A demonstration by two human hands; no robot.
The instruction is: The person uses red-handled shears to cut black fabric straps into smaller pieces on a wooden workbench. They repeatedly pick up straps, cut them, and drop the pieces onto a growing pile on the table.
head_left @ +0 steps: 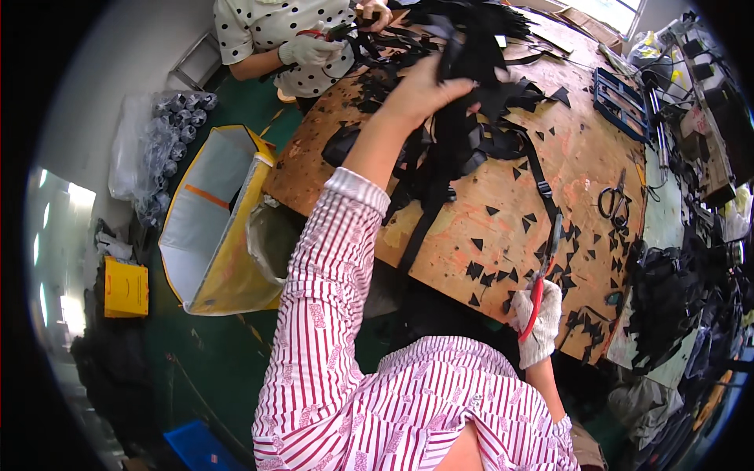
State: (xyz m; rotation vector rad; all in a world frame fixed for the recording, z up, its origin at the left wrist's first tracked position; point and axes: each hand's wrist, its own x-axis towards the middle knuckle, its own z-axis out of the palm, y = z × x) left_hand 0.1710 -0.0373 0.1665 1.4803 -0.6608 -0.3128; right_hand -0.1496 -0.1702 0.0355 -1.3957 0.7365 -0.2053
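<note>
My left hand [424, 93], bare, reaches far over the table and grips a bundle of black webbing straps [454, 129]. The bundle is partly blurred, and some of my fingers are hidden behind it. One black strap with a buckle [543, 189] runs from the pile toward my right side. Near the table's front edge, my right hand [539, 320] wears a white knit glove and is closed on a red-handled cutting tool [536, 308]. Its long grey blade points away from me, beside the strap's end. Small black triangular scraps [512, 275] lie around it.
A co-worker's gloved hand [312, 52] holds a red-handled tool at the far left. Black scissors [615, 206] and a blue tray [620, 100] lie on the right of the wooden table [440, 259]. A yellow bag [212, 259] stands open on the floor at left.
</note>
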